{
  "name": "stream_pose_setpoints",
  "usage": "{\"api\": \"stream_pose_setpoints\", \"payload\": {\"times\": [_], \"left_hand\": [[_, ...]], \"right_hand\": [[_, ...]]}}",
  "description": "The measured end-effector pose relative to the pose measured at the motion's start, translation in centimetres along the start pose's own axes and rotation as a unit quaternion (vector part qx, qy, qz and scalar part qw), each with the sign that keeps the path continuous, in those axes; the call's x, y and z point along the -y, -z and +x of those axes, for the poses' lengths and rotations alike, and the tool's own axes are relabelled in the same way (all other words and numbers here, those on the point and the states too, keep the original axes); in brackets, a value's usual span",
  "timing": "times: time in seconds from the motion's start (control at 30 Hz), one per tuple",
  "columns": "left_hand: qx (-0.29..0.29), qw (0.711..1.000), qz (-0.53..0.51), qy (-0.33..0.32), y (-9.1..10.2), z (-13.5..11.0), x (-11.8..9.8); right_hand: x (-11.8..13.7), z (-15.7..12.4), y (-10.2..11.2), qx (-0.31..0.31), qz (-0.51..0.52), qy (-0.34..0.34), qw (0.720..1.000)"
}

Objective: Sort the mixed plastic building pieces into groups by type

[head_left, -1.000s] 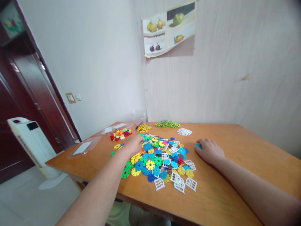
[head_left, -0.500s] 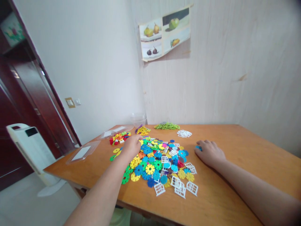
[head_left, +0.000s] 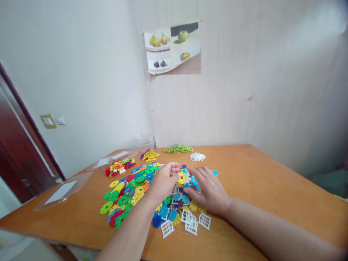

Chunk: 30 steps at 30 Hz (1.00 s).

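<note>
A heap of colourful plastic snowflake discs (head_left: 123,200) spreads over the table, with white window-shaped pieces (head_left: 166,228) mixed in and along its front edge. My left hand (head_left: 164,183) is over the middle of the heap, fingers curled towards the thumb; what they hold, if anything, is hidden. A yellow disc (head_left: 182,177) shows right by its thumb tip. My right hand (head_left: 210,190) reaches over the heap's right side, thumb and fingers apart around blue discs (head_left: 194,183). Just behind that hand, one blue disc (head_left: 215,173) lies on the table.
Behind the heap are small piles of red and yellow blocks (head_left: 119,166), yellow and purple pieces (head_left: 150,156), green pieces (head_left: 178,148) and white pieces (head_left: 197,156). Clear plastic bags (head_left: 62,190) lie at the left. A clear tub (head_left: 145,142) stands by the wall.
My right hand has moved left from the blue disc on the bare table onto the heap, leaving that disc behind. My left hand has come towards the heap's middle. The view has turned right.
</note>
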<state>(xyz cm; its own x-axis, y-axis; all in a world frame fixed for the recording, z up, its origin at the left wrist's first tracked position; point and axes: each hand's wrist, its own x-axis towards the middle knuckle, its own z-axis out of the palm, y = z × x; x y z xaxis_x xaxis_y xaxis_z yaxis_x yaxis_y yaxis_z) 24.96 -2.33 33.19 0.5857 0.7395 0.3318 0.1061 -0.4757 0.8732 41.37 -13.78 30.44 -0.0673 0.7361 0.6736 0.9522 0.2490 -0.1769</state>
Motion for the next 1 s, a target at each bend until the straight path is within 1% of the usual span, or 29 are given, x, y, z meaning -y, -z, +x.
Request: {"api": "stream_pose_setpoints", "payload": {"times": [0.1,0.17,0.23,0.3,0.37,0.47,0.57,0.63,0.73,0.9,1.0], "left_hand": [[0.036,0.999,-0.017,-0.018,-1.5,-0.2,-0.7],[0.047,0.999,-0.021,-0.017,-2.2,-0.2,-0.8],[0.046,0.999,-0.021,-0.012,-2.5,-0.1,-0.6],[0.029,1.0,-0.004,-0.011,-2.4,0.1,-0.3],[-0.012,0.999,0.026,-0.018,-1.7,0.2,-0.2],[-0.098,0.991,0.07,-0.052,0.2,0.4,-0.1],[-0.203,0.966,0.13,-0.096,2.3,0.4,0.3],[-0.258,0.948,0.156,-0.104,3.5,0.4,0.9],[-0.303,0.933,0.17,-0.091,4.7,0.1,1.8],[-0.349,0.921,0.164,-0.051,6.1,0.0,3.2],[-0.362,0.918,0.161,-0.029,6.9,0.1,4.1]], "right_hand": [[0.3,0.0,0.2,-0.002,0.014,0.007,1.0],[0.3,0.0,0.3,-0.003,0.026,0.009,1.0],[0.0,0.0,0.4,0.0,0.031,0.013,0.999],[-0.6,0.1,0.4,0.004,0.02,0.002,1.0],[-1.7,0.2,0.3,-0.002,-0.005,-0.038,0.999],[-4.4,0.5,0.3,-0.011,-0.053,-0.147,0.988],[-7.5,0.6,0.7,0.032,-0.105,-0.273,0.956],[-9.1,0.4,1.0,0.074,-0.13,-0.321,0.935],[-10.3,0.1,1.1,0.11,-0.141,-0.337,0.925],[-10.3,-0.2,0.4,0.132,-0.138,-0.325,0.926],[-10.4,-0.3,-0.1,0.143,-0.136,-0.32,0.927]]}}
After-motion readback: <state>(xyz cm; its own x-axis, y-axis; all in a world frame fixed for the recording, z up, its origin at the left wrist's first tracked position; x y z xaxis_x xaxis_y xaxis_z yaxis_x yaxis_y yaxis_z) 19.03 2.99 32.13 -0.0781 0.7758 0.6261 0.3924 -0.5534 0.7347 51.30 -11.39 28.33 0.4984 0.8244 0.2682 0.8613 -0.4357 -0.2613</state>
